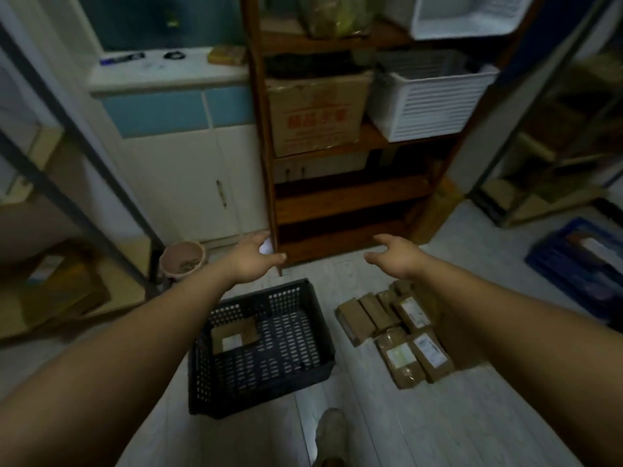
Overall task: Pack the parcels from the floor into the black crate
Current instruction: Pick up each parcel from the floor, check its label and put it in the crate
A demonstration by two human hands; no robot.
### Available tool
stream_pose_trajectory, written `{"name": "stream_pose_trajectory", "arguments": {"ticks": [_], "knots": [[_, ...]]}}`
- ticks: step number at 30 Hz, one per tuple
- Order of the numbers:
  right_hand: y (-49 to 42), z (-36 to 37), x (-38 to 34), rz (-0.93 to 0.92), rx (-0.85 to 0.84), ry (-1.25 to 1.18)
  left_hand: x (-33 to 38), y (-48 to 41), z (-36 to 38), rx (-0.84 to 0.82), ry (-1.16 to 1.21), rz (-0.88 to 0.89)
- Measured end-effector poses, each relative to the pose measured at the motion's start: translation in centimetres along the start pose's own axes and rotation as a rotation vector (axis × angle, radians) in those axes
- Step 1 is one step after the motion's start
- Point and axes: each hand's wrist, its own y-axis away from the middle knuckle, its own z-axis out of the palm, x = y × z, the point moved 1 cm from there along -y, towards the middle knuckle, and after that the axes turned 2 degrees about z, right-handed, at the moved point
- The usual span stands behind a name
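Head view: both arms reach out ahead, the left hand on the crate's side and the right hand on the pile's side. Fingers on both are loosely spread and neither is holding a thing. The crate sits on the floor with just one parcel in it, towards its far left corner, and the pile waits on the floor just beside the crate's right wall, partly hidden under the right forearm. Early days, I'd say: one in, the whole bunch still to go, and the right hand looks best placed for the next pick.
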Motion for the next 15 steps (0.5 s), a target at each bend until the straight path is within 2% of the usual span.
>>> {"name": "stream_pose_trajectory", "arguments": {"ticks": [4, 10, 15], "knots": [[6.3, -3.0, 3.1, 0.084, 0.069, 0.015, 6.2, 3.1, 1.3, -0.068, 0.023, 0.115], [13.6, -7.7, 8.1, 0.102, 0.133, 0.040, 14.7, 7.0, 3.9, -0.131, -0.047, 0.263], [17.6, -11.8, 15.3, 0.147, 0.187, 0.013, 22.5, 8.5, 8.6, -0.159, -0.062, 0.321]]}}
